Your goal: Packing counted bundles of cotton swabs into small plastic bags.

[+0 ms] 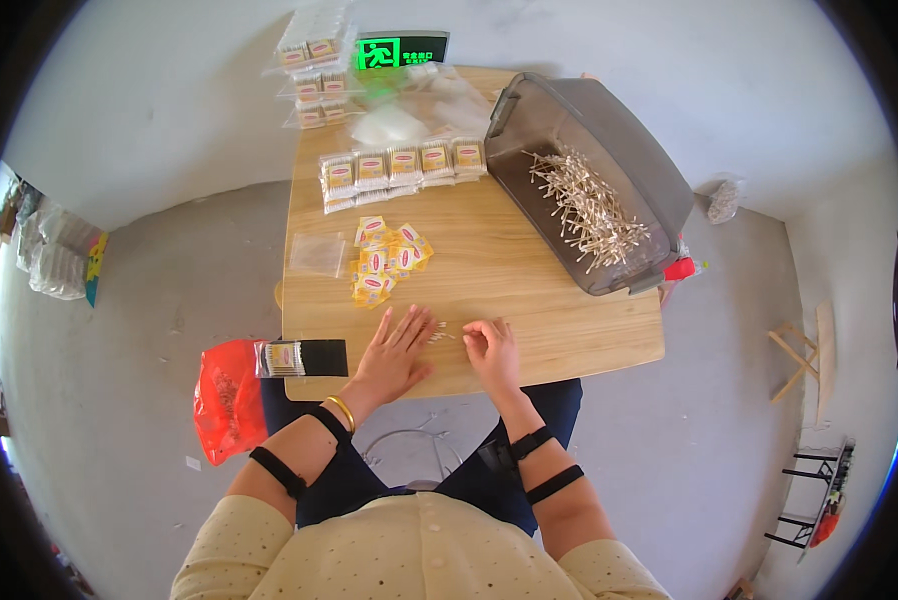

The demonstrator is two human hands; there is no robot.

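Observation:
My left hand point(394, 352) lies flat near the table's front edge, fingers stretched out and holding nothing. Beside its fingertips is a small group of loose cotton swabs point(439, 334). Just to the right of them, my right hand point(493, 352) has its fingers curled with thumb and index close together; what they hold, if anything, is too small to make out. Beyond my left hand, yellow-and-white printed cards point(377, 262) lie in a loose heap. A flat clear plastic bag point(316, 254) rests left of them.
A grey bin point(531, 188) of loose swabs lies tilted at the right. Packed swab bags point(403, 164) form a row farther back, with stacked packs point(319, 88) and clear bags point(409, 118) behind. A swab pack point(281, 358) on a black strip and a red bag point(227, 395) are left.

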